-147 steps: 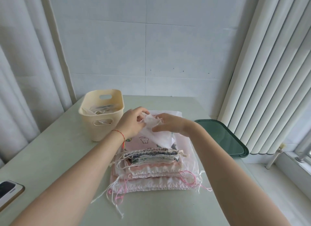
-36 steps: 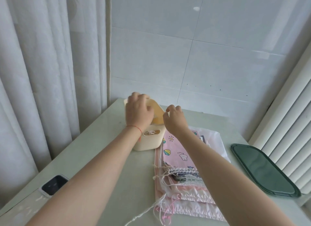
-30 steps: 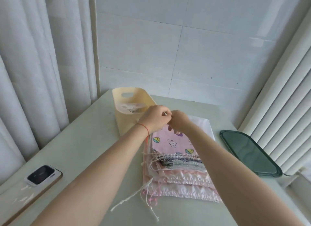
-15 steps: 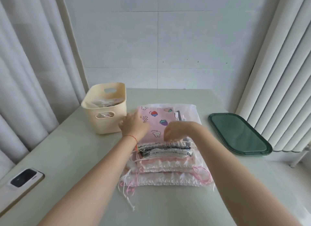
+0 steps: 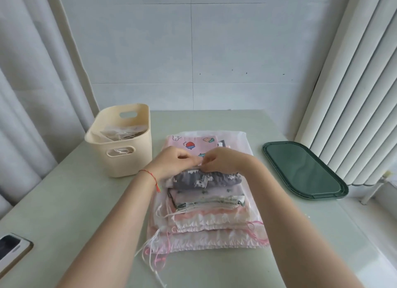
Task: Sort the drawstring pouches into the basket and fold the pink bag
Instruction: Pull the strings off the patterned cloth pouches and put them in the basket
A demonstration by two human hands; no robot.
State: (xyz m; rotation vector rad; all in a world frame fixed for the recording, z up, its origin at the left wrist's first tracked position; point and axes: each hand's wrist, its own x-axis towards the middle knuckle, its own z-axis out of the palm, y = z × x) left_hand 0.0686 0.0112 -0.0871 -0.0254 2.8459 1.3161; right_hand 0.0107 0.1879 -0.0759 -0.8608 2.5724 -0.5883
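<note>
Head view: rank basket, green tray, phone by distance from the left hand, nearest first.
From the left hand:
1. Basket, just to its left, slightly farther back.
2. Green tray, to the right, past the pouch pile.
3. Phone, at the table's near-left edge.

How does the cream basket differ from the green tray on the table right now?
The cream basket stands tall with deep walls and handle cut-outs; the green tray lies low and flat. The basket holds pale pouches with strings; the tray shows nothing inside. The basket sits left of the pouch stack, the tray to its right, near the blinds. Both rest on the table, untouched by either hand.
</note>
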